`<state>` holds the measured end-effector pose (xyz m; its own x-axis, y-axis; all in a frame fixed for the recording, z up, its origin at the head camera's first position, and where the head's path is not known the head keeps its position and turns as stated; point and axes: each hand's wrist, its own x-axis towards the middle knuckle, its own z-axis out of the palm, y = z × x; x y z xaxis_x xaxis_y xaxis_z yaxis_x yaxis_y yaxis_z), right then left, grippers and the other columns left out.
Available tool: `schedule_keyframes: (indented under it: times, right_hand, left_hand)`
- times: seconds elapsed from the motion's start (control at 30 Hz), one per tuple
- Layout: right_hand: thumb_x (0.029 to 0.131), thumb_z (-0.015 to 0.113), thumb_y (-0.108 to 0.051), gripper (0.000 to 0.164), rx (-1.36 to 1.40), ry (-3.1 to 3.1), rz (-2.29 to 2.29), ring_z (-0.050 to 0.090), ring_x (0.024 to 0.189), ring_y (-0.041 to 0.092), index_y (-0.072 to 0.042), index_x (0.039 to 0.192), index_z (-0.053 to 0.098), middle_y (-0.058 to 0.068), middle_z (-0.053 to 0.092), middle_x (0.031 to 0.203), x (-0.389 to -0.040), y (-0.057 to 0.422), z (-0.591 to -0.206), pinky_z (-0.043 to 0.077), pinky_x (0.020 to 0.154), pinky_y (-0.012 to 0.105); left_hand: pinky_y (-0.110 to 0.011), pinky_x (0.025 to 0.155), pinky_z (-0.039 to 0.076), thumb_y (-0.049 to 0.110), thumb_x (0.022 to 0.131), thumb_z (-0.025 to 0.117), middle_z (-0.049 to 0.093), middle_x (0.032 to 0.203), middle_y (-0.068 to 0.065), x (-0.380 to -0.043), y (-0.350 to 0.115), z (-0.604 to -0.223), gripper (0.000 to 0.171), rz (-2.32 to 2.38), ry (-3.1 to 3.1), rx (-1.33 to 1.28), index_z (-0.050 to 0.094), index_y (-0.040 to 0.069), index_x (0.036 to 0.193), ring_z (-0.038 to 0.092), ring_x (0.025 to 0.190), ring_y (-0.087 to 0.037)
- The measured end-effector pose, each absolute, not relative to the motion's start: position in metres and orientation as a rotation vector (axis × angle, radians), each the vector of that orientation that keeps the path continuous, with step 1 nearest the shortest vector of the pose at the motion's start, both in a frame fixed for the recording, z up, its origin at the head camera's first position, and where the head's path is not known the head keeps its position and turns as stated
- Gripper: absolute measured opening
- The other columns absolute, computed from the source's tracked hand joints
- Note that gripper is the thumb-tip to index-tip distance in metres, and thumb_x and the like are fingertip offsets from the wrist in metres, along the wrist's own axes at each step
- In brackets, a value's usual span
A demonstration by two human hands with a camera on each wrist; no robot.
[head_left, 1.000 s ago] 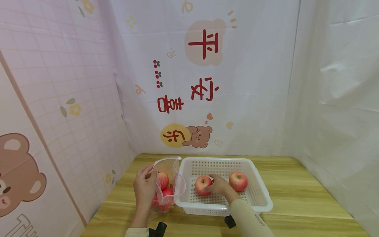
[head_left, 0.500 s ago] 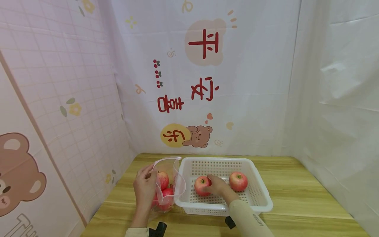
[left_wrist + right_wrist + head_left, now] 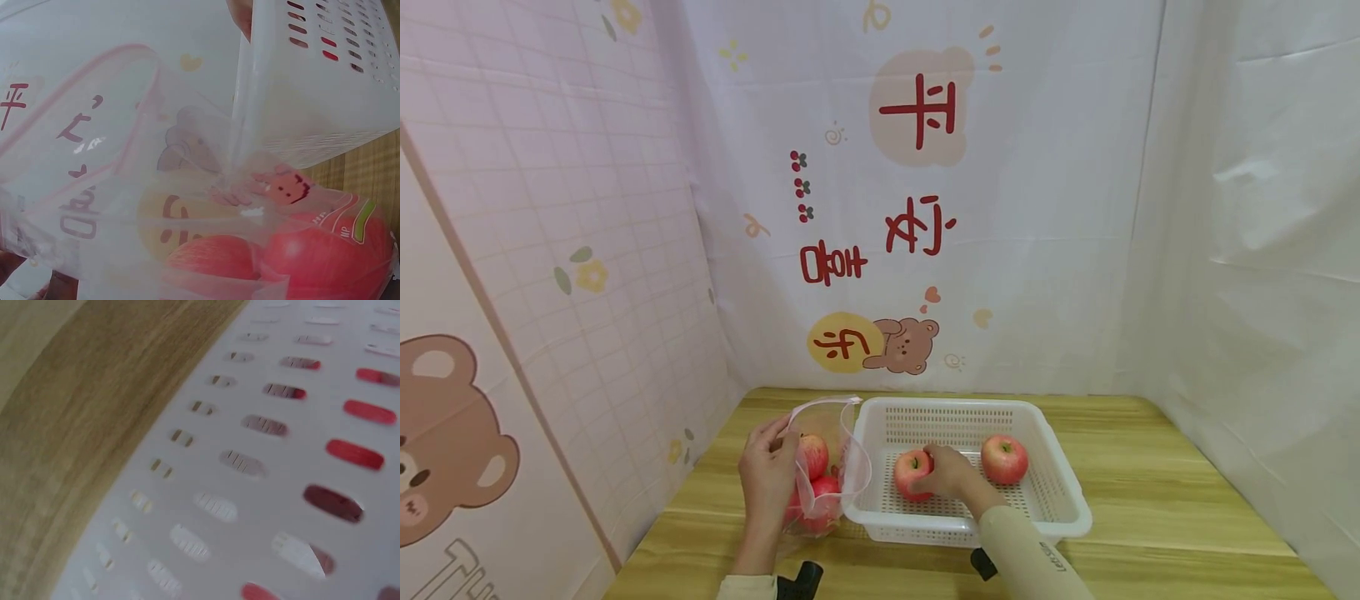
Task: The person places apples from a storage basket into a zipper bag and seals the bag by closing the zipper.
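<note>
My left hand [image 3: 769, 467] pinches the rim of a clear zip bag [image 3: 856, 467] with a pink edge, its mouth spread wide. Inside the bag lie several red apples [image 3: 814, 457]; the left wrist view shows two of these apples [image 3: 325, 259] through the plastic. My right hand [image 3: 951, 473] reaches into a white slotted plastic basket [image 3: 872, 523] and grips an apple [image 3: 907, 475], thumb on the near side and fingers on the far side. A second apple [image 3: 1004, 459] sits at the basket's right. From the right wrist, the basket wall [image 3: 206, 450] hides the hand.
The basket stands against the bag's right side on a wood-grain table [image 3: 1150, 483]. Behind the table hangs a printed white curtain [image 3: 1037, 208], with a gridded one [image 3: 587, 208] on the left and a plain one [image 3: 1262, 250] on the right.
My right hand's fingers have closed around the left apple in the basket, and the apple has shifted slightly. The left hand and bag stay in place.
</note>
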<state>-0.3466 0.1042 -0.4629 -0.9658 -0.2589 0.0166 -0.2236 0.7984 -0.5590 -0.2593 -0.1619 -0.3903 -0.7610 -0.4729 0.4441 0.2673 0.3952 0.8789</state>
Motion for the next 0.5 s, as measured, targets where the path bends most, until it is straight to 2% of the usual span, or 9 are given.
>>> schedule_keyframes:
  times: [0.1,0.3,0.5]
  right_hand:
    - [0.074,0.086,-0.033,0.078,-0.382,2.900,-0.907,0.055,0.119,0.039,0.006,0.133,0.054,0.020,0.061,0.125,-0.3472,0.1046,-0.4630,0.040,0.103,0.054]
    - [0.073,0.088,-0.033,0.071,-0.363,2.889,-0.928,0.060,0.104,0.031,0.003,0.124,0.057,0.012,0.065,0.112,-0.3462,0.1049,-0.4628,0.046,0.097,0.051]
    - [0.073,0.087,-0.031,0.069,-0.346,2.903,-1.028,0.061,0.105,0.033,0.005,0.124,0.057,0.014,0.065,0.114,-0.3453,0.1058,-0.4593,0.048,0.094,0.050]
  left_hand:
    - [-0.016,0.068,0.049,0.013,0.096,0.064,0.062,0.121,-0.015,-0.2588,-0.1614,-0.3893,0.026,-1.427,-1.987,0.177,0.072,0.001,0.118,0.063,0.094,-0.028]
    - [-0.016,0.069,0.049,0.015,0.096,0.064,0.061,0.123,-0.015,-0.2578,-0.1615,-0.3878,0.027,-1.430,-2.001,0.187,0.072,0.002,0.119,0.062,0.096,-0.027]
    - [-0.015,0.069,0.048,0.014,0.097,0.064,0.061,0.125,-0.017,-0.2573,-0.1625,-0.3882,0.027,-1.432,-2.004,0.168,0.071,0.000,0.119,0.063,0.097,-0.029]
